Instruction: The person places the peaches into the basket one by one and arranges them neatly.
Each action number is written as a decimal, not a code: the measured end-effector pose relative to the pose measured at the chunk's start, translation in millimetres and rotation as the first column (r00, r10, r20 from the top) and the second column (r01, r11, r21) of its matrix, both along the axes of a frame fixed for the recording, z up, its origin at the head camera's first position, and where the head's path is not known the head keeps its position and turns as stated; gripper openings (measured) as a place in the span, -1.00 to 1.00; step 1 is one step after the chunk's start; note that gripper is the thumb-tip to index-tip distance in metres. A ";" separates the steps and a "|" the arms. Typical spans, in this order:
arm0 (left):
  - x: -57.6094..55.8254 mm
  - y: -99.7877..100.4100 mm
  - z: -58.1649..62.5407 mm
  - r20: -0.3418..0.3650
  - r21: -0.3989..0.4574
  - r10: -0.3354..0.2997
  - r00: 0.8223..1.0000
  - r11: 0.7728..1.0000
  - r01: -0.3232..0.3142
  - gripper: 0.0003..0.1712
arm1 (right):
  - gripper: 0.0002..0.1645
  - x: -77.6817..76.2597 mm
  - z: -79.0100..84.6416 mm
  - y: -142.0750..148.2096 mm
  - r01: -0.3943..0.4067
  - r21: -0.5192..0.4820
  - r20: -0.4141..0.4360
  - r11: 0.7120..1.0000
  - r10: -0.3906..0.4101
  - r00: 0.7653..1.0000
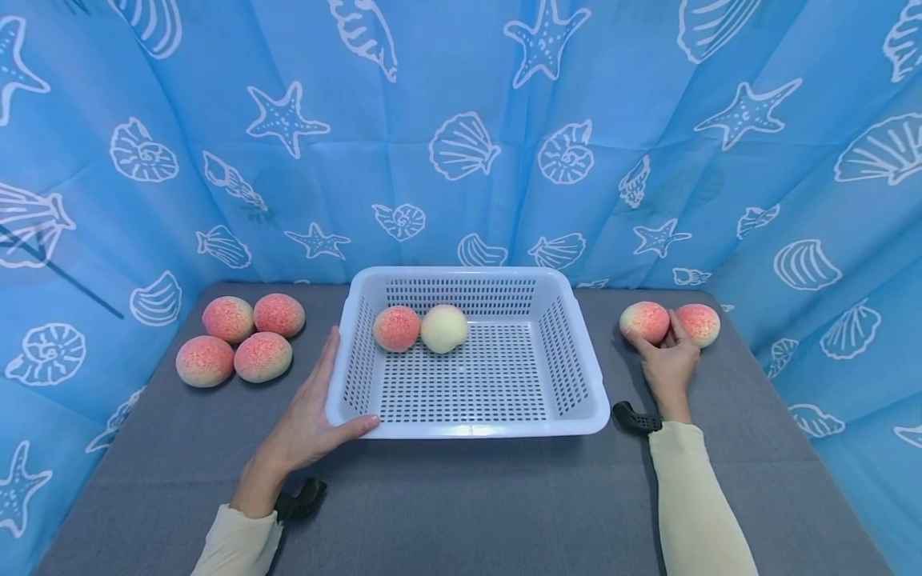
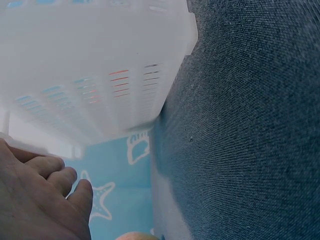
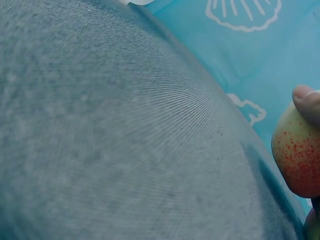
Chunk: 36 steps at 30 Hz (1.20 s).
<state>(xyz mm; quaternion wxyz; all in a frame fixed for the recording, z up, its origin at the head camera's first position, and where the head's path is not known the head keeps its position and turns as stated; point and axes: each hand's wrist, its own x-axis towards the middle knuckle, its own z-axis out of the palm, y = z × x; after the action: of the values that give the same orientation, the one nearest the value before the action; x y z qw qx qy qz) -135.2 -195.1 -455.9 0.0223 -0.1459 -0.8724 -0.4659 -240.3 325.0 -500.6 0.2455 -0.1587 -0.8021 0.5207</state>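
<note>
My left hand (image 1: 306, 424) rests on the front left corner of a white perforated plastic basket (image 1: 471, 430), fingers straight along its left side and thumb along the front rim. The left wrist view shows those fingers (image 2: 62, 180) by the outer basket wall. Inside the basket sit a red-speckled peach (image 1: 397, 329) and a paler cream one (image 1: 443, 329). At the far right, my right hand (image 1: 671, 372) grips a pink and yellow peach (image 1: 644, 322) between thumb and fingers. Another peach (image 1: 699, 325) lies just right of these fingers.
Several peaches (image 1: 263, 357) are grouped left of the basket on the grey cloth-covered table (image 1: 461, 512). A blue curtain with white shells and starfish (image 1: 504, 208) hangs behind the table and along its sides. Black wrist devices (image 1: 636, 418) sit at both cuffs.
</note>
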 end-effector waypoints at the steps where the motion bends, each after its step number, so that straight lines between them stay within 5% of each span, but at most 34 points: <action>1: 0.0 0.1 0.1 0.000 -0.001 0.001 1.000 1.000 -0.001 0.51 | 0.03 -0.2 1.0 0.0 0.003 -0.002 0.001 1.000 -0.003 1.000; 8: 0.0 0.5 1.2 -0.002 0.000 0.001 1.000 1.000 -0.001 0.51 | 0.04 0.5 15.3 -0.8 -0.002 -0.017 -0.035 1.000 0.001 0.999; 14: -0.2 0.1 0.6 -0.001 0.001 0.001 1.000 1.000 -0.001 0.51 | -0.02 4.1 41.7 -3.0 -0.001 -0.014 -0.152 1.000 -0.001 0.988; 25: 0.5 0.2 1.6 -0.001 -0.014 0.009 1.000 1.000 -0.009 0.52 | -0.05 23.6 100.6 -18.3 -0.084 -0.073 -0.376 0.994 0.050 0.925; 29: 0.5 0.5 1.6 -0.002 -0.015 0.007 1.000 1.000 -0.007 0.52 | -0.02 27.8 111.3 -22.2 -0.119 -0.115 -0.441 0.986 0.057 0.896; 36: 0.9 0.6 1.4 0.000 -0.012 0.007 1.000 1.000 -0.007 0.53 | -0.04 33.5 121.1 -35.4 -0.180 -0.124 -0.440 0.976 0.108 0.891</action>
<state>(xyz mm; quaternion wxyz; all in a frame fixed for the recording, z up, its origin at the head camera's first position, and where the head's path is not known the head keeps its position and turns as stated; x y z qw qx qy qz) -134.3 -194.5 -454.5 0.0229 -0.1427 -0.8758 -0.4606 -206.7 289.7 -379.5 0.3636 0.0011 -0.6928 0.6228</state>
